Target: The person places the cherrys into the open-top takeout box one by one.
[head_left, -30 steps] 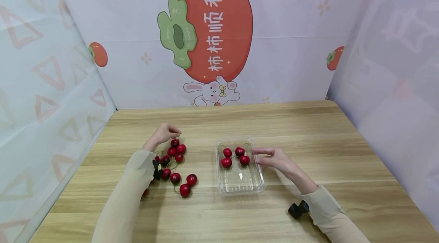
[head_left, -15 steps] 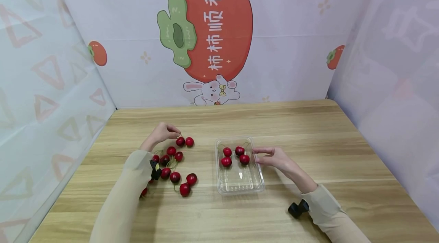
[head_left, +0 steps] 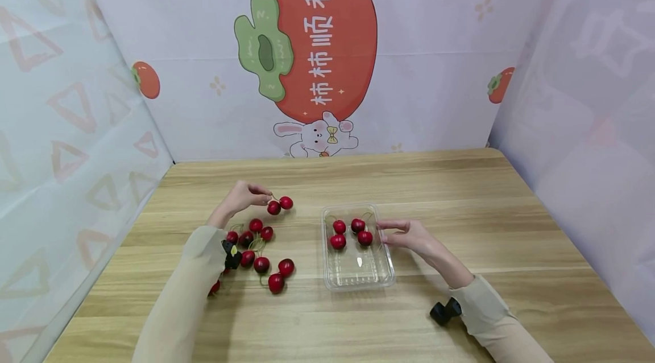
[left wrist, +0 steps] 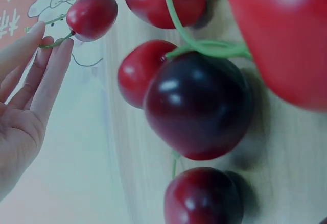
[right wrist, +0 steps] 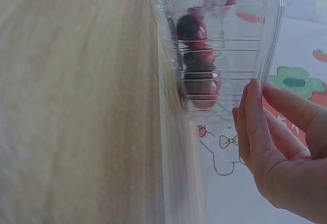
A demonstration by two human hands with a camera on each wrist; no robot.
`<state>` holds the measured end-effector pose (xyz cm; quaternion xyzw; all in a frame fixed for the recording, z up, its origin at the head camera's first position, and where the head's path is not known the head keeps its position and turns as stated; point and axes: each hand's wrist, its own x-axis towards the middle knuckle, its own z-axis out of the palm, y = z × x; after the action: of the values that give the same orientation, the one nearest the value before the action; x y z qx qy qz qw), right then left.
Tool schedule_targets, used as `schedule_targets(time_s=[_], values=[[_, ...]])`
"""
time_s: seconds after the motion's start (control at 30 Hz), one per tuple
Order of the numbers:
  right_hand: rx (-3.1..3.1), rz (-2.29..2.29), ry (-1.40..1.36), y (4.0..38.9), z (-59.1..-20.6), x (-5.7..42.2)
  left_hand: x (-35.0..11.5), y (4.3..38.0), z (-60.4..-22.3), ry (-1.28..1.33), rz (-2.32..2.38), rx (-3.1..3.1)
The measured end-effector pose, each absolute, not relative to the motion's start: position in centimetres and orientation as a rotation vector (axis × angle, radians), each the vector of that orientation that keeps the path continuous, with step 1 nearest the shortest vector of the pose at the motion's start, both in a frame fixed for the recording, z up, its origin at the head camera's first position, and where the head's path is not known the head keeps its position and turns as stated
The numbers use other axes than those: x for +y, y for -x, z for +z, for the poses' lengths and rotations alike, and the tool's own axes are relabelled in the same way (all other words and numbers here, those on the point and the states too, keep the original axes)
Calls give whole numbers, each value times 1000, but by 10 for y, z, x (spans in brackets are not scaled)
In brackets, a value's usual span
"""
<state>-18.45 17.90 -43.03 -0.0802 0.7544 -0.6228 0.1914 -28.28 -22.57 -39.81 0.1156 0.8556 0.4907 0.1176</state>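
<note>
My left hand (head_left: 243,198) pinches the green stems of a pair of red cherries (head_left: 274,207) between thumb and fingertips. In the left wrist view the two cherries (left wrist: 92,17) hang off the fingertips, above the tabletop. My right hand (head_left: 417,239) holds the right rim of a clear plastic box (head_left: 358,279), its thumb and fingers at the edge. Inside the box, toward its far end, lie two pairs of cherries (head_left: 338,242). More loose cherries (head_left: 261,265) with green stems lie near my left forearm, some partly hidden by the sleeve.
The wooden table (head_left: 317,329) reaches back to a printed cloth backdrop (head_left: 425,95), with cloth at both sides too. A pair of cherries (head_left: 276,283) lies nearest the box on its left. Black wrist mounts (head_left: 445,312) sit at both cuffs.
My left hand has drawn one cherry pair by the stems out of the pile, and the pair has moved right and up. My right hand and the box have stayed put.
</note>
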Motion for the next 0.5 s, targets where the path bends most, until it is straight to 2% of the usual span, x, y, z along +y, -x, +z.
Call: schedule_targets(time_s=[0.5], values=[[2128,-1742,234,184,-430,179,-216,280,-389,-326,1499,2465]])
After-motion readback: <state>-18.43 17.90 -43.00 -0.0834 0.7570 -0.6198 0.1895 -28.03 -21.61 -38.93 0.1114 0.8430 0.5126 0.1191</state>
